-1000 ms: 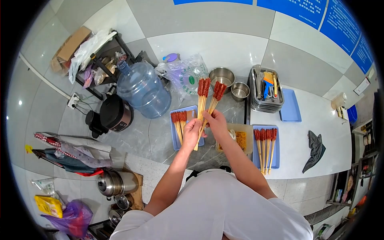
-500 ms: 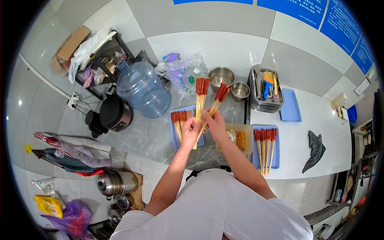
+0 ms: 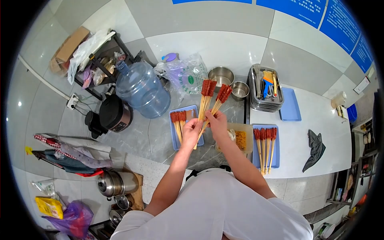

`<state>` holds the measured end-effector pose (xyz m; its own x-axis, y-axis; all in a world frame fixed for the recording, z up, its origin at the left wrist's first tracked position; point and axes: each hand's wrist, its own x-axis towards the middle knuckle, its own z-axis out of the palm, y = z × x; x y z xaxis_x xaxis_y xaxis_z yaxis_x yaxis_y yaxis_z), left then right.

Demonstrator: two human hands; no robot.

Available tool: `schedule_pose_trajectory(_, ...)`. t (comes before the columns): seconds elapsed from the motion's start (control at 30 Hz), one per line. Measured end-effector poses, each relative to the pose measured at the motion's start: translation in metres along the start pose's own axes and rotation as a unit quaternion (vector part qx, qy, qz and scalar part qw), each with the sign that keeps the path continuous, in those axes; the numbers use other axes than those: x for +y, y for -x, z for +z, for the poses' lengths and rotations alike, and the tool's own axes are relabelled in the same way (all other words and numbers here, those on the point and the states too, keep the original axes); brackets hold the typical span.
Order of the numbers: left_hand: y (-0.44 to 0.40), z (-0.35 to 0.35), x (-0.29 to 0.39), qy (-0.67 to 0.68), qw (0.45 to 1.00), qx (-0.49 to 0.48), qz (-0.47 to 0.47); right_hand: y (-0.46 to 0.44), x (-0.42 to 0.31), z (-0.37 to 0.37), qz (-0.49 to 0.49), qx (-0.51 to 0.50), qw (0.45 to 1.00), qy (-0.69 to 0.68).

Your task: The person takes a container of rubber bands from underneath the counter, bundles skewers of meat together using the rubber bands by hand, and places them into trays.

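My left hand (image 3: pixel 193 131) is closed round a bunch of meat skewers (image 3: pixel 207 89), red-brown meat at the top and pale sticks below. My right hand (image 3: pixel 216 122) grips a second bunch of meat skewers (image 3: pixel 223 95), which leans to the right. The two bunches meet near my fingers. Beneath my left hand is a blue tray (image 3: pixel 174 140) with more skewers (image 3: pixel 178 118) in it. A plastic tub (image 3: pixel 249 141) with rubber bands (image 3: pixel 240 141) stands by my right forearm. Another blue tray (image 3: pixel 276 162) to the right holds several skewers (image 3: pixel 265 138).
Two metal bowls (image 3: pixel 221 75) and a stack of metal trays (image 3: pixel 267 105) holding tools stand at the back. A large water bottle (image 3: pixel 145 90) and a black cooker (image 3: pixel 116 113) are on the left. A dark cloth (image 3: pixel 315 151) lies on the white table, near an upright blue tray (image 3: pixel 291 105).
The bunch in my left hand has tilted to the right, its meat ends now closer to the other bunch. My right hand has shifted slightly right with its skewers.
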<state>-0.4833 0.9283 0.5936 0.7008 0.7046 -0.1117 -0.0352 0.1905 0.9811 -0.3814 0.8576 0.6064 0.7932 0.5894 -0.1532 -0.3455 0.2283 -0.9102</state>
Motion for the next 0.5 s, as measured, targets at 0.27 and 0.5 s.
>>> schedule_pose_trajectory(0.27, -0.011, -0.014, -0.011, -0.004, 1.0, 0.022, -0.019, -0.004, 0.012, -0.003, -0.023, 0.018, 0.999, 0.02)
schedule_pose_trajectory(0.5, -0.003, -0.013, -0.004, 0.042, 0.998, -0.044, -0.015, 0.006, -0.016, 0.004, 0.006, -0.031, 0.999, 0.036)
